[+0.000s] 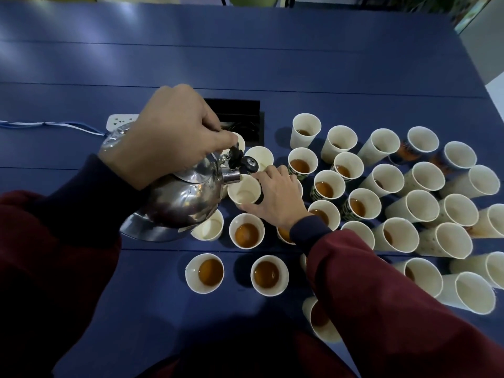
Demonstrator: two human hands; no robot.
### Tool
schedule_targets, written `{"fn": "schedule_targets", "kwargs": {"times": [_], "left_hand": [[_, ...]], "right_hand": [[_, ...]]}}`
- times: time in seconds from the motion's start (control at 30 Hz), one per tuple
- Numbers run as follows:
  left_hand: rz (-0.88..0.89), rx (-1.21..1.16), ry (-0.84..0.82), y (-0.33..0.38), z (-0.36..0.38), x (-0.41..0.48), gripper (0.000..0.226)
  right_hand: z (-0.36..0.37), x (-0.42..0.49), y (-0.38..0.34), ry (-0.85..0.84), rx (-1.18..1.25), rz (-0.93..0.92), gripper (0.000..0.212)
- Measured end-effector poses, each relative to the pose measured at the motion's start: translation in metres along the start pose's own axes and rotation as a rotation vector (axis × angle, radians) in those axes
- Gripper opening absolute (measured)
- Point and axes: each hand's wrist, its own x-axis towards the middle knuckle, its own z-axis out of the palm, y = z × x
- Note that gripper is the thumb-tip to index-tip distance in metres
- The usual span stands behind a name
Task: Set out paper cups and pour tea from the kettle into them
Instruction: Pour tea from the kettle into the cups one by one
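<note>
While tipping the kettle (185,197) over to the right, gripping its handle hard with the left hand (166,135) — fingers curled right round it, thumb and forefinger pinched down at the front by the black lever. Holding it up off the table (245,50), spout (231,177) parked right at the rim of a cup (244,190), black cap (249,162) flipped up and out of the way. Looks plain white inside that cup, can't make out any tea in it. Steadying the same cup with the right hand (275,195) — thumb on the near side, fingers curled over the far side, so properly wrapped round it. Standing upright on the table, just right of the kettle's belly.

Closer in: an empty cup (208,227) half hidden under the kettle, a filled cup (246,234) just beside it, then two more with tea nearer the table edge. Behind the spout, another white, dry-looking one.

Off to the right, a whole crowd of cups (395,203) packed close together. Tea in most of those near the middle; mostly white and dry-looking at the far right. Dark print on the sides of a few.

Behind the left hand, a white power strip (120,121) with a cable (41,124) trailing off to the left, plus a black hatch (237,110) sunk into the tabletop. Dark red sleeves (368,282) with darker cuffs on both arms.
</note>
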Motion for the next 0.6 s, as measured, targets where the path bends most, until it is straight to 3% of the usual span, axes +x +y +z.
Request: {"fn": "schedule_targets", "kwargs": {"times": [0.6], "left_hand": [[0.036, 0.146, -0.043, 0.01, 0.017, 0.01, 0.034]], "right_hand": [[0.001, 0.0, 0.005, -0.014, 0.065, 0.0, 0.068]]}}
